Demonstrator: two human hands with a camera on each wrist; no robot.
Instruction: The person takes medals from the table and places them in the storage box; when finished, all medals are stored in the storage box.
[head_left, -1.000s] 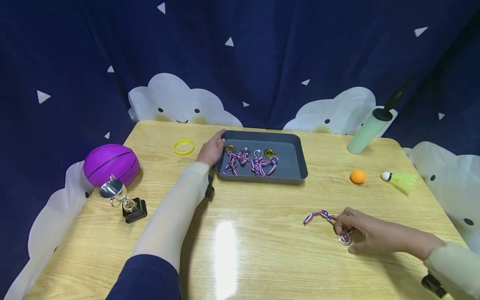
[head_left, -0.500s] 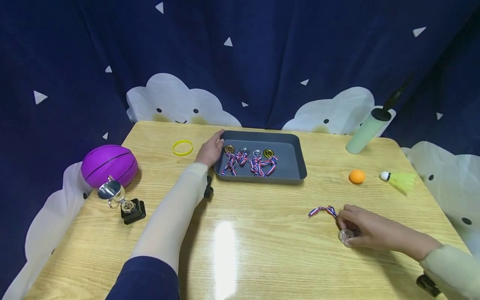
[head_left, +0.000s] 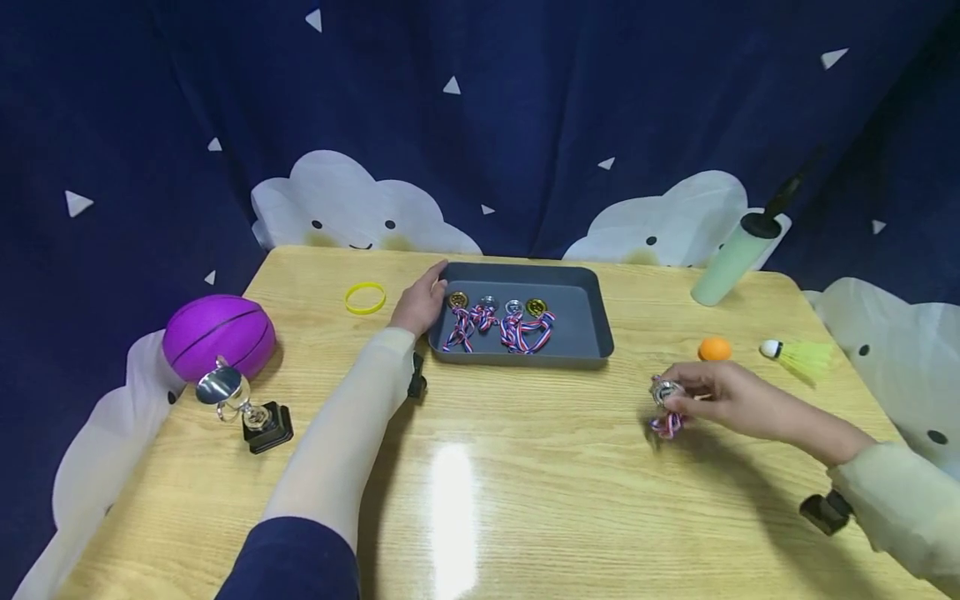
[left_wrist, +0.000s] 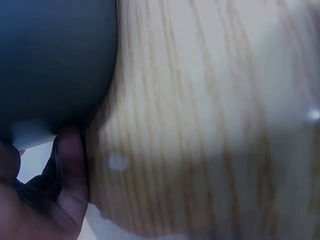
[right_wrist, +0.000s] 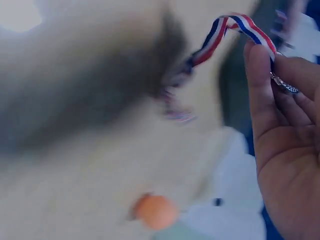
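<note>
My right hand [head_left: 738, 402] pinches a silver medal [head_left: 665, 392] between thumb and fingers, raised over the right half of the table. Its red, white and blue ribbon [right_wrist: 215, 42] dangles below, clear in the right wrist view. On the left, my left hand [head_left: 418, 305] grips the left rim of a dark grey tray [head_left: 583, 329]. The left wrist view catches the fingers [left_wrist: 72, 160] against the tray's wall. Inside the tray, a gold medal [head_left: 457, 299] and a second gold medal [head_left: 536, 307] lie at either end of a row, with two silver medals [head_left: 513, 307] between them.
An orange ball [head_left: 715, 349], a yellow shuttlecock [head_left: 798, 357] and a pale green pump [head_left: 731, 265] stand beyond the right hand. Left of the tray are a yellow wristband [head_left: 365, 298], a purple basketball [head_left: 220, 336] and a silver trophy cup [head_left: 258, 415] on a black base.
My right hand has picked the silver medal up off the table and carried it up and away, slightly leftward, ribbon hanging. The left hand stays on the tray's rim.
</note>
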